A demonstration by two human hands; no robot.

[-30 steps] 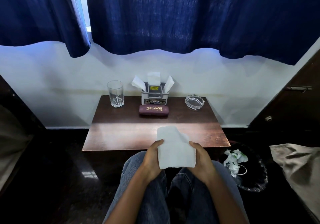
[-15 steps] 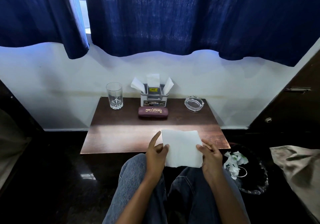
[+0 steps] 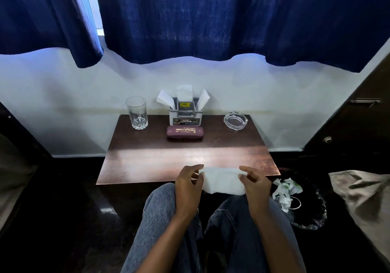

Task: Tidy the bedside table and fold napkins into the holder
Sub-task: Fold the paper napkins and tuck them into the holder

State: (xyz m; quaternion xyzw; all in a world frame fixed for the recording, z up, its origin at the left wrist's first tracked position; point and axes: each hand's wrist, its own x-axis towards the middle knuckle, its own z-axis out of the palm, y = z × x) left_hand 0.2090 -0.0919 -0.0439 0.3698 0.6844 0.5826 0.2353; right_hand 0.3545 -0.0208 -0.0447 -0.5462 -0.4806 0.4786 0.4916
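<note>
Currently: white napkin (image 3: 222, 181) is held in the air at the near edge of the bedside table (image 3: 168, 161), above the person's knees, and does not lie flat on the wood. The left hand (image 3: 188, 185) pinches its upper left corner between thumb and fingertips; the right hand (image 3: 256, 185) pinches the upper right corner the same way. The sheet appears doubled over, lower edge hanging loose.

The holder (image 3: 184, 114) stands at the far middle of the table against the wall, with three napkins (image 3: 184, 91) already fanned in it. A spectacle case (image 3: 185, 132) lies just in front of it. A glass (image 3: 136, 112) stands far left, an ashtray (image 3: 235, 121) far right. A bin (image 3: 306, 209) with crumpled paper sits on the floor to the right.

Judgement: mid-fold.

Risks:
- Thin paper, pulled between two pinches, could tear if the hands draw apart.
- No surface under the sheet, so the crease may set crooked or soft.
- A slipped corner would drop the sheet towards the floor.
- The reach to the holder passes over the case; a low wrist could push it.
- The holder looks fairly full; forcing a fourth in may crumple the others.
</note>
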